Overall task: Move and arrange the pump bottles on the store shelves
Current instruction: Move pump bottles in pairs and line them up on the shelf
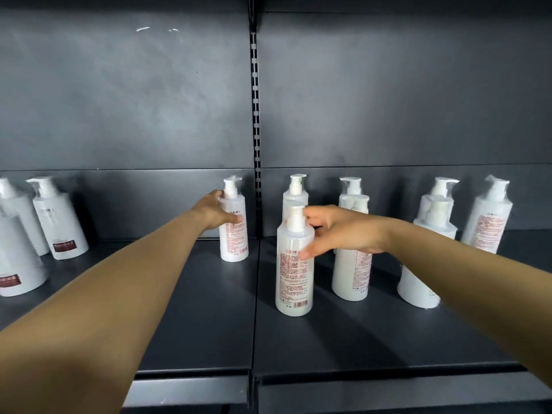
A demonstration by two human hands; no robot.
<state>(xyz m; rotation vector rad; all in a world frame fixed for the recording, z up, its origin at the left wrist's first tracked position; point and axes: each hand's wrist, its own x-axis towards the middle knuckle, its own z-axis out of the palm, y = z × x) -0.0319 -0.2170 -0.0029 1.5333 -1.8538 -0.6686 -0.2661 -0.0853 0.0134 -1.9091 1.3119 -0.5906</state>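
Gripping one pump bottle each: left hand (213,212) the back bottle (234,225) at eleven o'clock, right hand (343,230) the centre bottle (294,264); ten bottles stand on the shelf (209,309).

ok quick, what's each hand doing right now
Left hand: gripping the lone bottle at the back.
Right hand: gripping the front bottle.

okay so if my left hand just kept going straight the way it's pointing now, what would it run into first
Your left hand already grips the lone pump bottle left of the slotted upright. Pushed further along that line, bottle and hand would likely meet the shelf's dark back panel just behind; the gap there is hard to judge.
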